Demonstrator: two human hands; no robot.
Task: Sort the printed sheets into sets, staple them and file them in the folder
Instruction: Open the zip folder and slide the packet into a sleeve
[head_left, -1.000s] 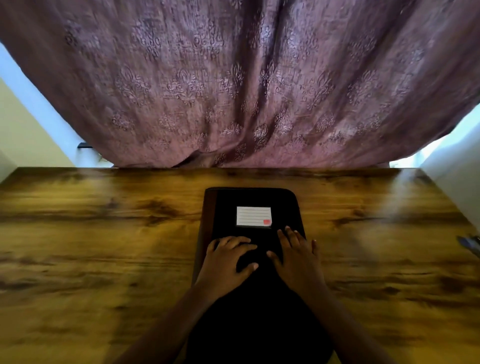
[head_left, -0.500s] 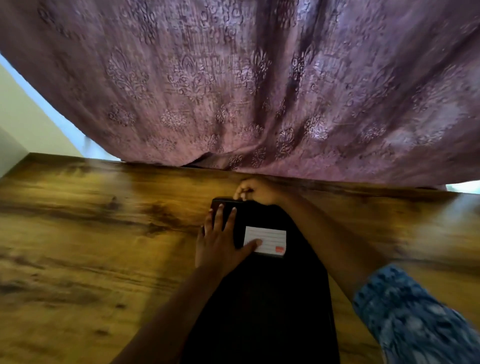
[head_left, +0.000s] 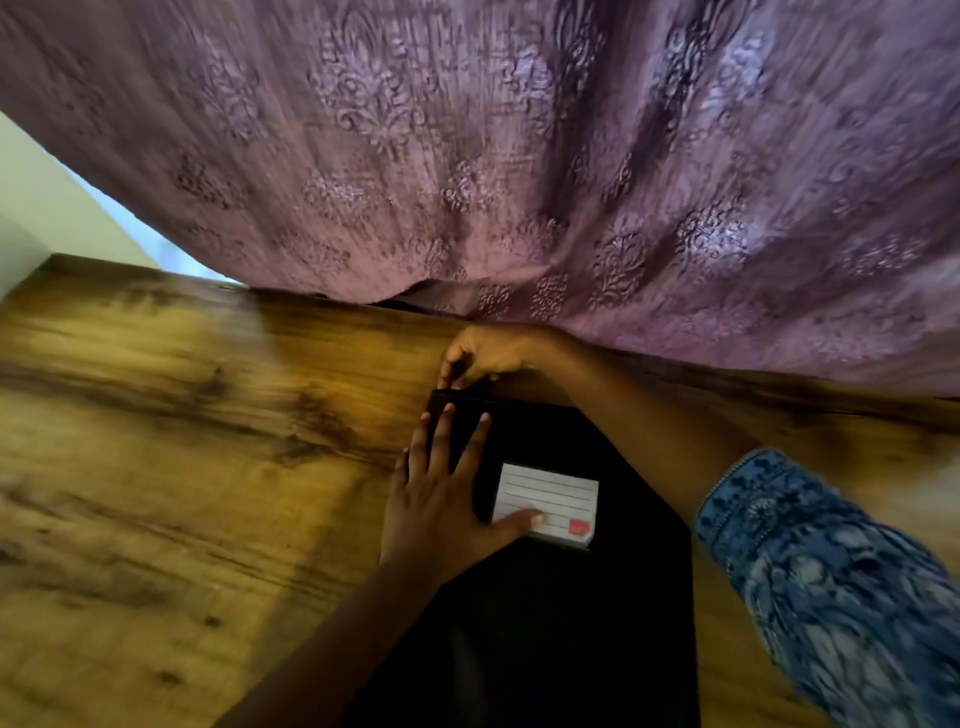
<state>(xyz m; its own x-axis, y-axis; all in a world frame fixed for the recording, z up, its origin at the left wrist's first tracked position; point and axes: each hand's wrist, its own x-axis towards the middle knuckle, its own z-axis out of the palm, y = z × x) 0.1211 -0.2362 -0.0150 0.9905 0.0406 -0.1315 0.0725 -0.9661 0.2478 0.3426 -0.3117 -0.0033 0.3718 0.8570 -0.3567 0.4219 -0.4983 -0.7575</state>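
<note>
A black folder lies shut on the wooden table, running from the near edge toward the curtain. A white lined label with a red mark sits on its cover. My left hand rests flat on the cover's far left part, fingers spread, thumb touching the label. My right hand reaches over the folder to its far left corner, fingers curled and pinching something small at that edge; what it pinches is too small to tell. No printed sheets or stapler are in view.
A mauve patterned curtain hangs along the table's far edge and fills the upper view. A pale wall shows at the far left. Bare wood lies to the left of the folder.
Both hands lay flat on the folder's middle a second ago. My right hand has reached to the far corner and my left hand has slid up toward the label. The view has tilted and moved closer.
</note>
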